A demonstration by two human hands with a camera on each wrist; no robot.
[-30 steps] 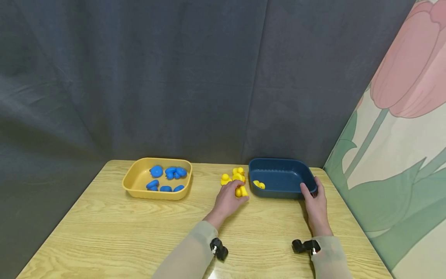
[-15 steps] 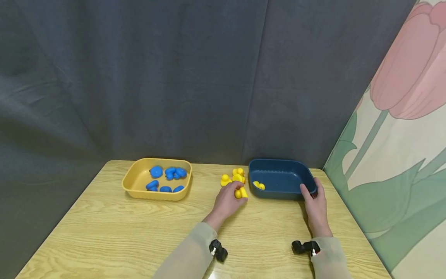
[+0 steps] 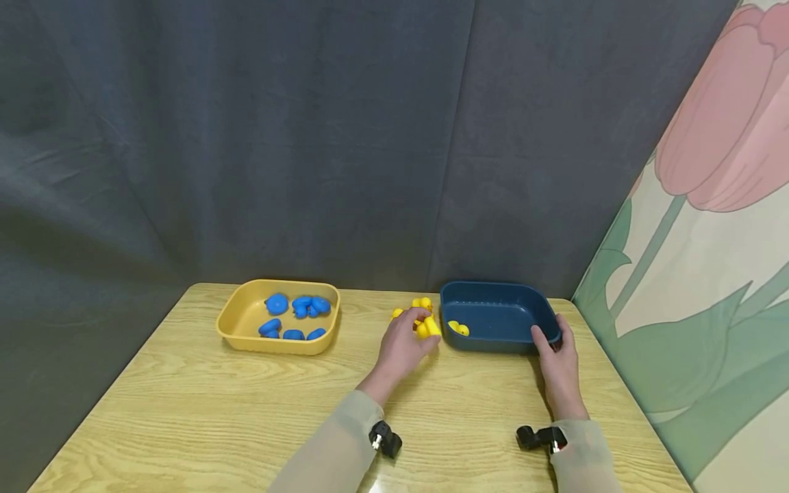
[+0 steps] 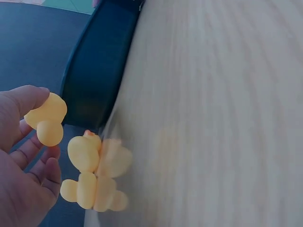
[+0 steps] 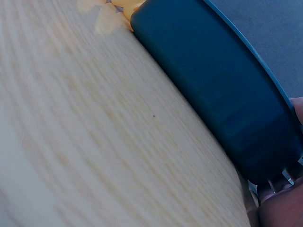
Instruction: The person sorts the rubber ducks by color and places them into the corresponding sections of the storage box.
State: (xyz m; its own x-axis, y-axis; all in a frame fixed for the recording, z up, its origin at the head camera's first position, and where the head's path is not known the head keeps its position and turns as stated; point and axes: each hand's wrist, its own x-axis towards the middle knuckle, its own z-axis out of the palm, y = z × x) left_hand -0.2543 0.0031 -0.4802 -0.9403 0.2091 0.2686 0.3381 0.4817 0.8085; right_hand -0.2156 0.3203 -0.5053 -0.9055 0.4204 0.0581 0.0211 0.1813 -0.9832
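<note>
My left hand (image 3: 402,347) pinches a yellow rubber duck (image 4: 51,117) between thumb and fingers, raised above the table. Several more yellow ducks (image 4: 83,154) stand on the table just beyond and below it, partly hidden by the hand in the head view. To their right is a dark blue bin (image 3: 493,316), with a yellow duck (image 3: 459,328) inside at its left end. My right hand (image 3: 559,370) grips the bin's right front corner, thumb over the rim and fingers along the outer side.
A yellow bin (image 3: 246,335) holding several blue ducks (image 3: 277,303) stands at the left on the wooden table (image 3: 246,411). A grey curtain (image 3: 308,137) hangs behind the table's far edge. A flower-patterned panel (image 3: 709,287) borders the right side.
The left hand has lifted the pinched duck off the table, slightly up and toward the other yellow ducks. My right hand and both bins have stayed in place.
</note>
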